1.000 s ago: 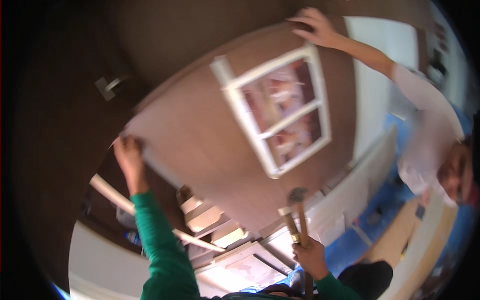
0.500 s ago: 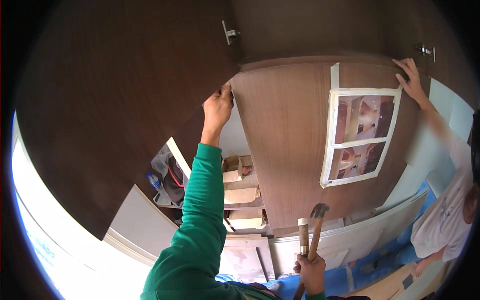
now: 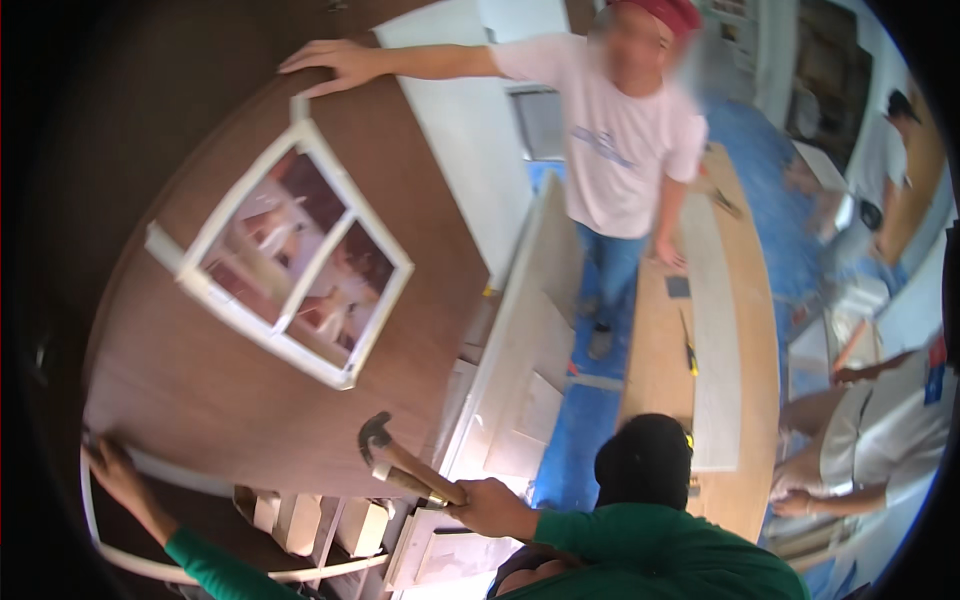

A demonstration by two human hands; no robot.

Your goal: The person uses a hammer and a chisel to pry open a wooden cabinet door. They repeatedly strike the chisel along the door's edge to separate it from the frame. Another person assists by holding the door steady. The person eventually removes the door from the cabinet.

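A large brown wooden panel [image 3: 370, 200] carries two taped photo sheets [image 3: 295, 255]. My left hand [image 3: 120, 470] grips the panel's edge at lower left, beside an open shelf space holding cardboard boxes [image 3: 300, 520]. My right hand [image 3: 480, 505] is closed around a claw hammer [image 3: 380, 435] and a wooden-handled chisel [image 3: 405, 483], held together in front of the panel's lower part. A co-worker [image 3: 625, 150] in a pink T-shirt and red headwear stands beyond the panel, one hand [image 3: 345, 65] at its top edge and the other down by a long board.
The long plywood board [image 3: 750, 330] bears tools. Pale boards [image 3: 515, 330] lean alongside the blue-covered floor [image 3: 570, 460]. Two other people [image 3: 880, 160], [image 3: 870, 440] are at the right. A black rounded shape [image 3: 645, 460] is above my right sleeve.
My view has swung right, bringing the co-worker and long board fully in. The panel now appears further left; my hands keep their holds on its edge and the tools.
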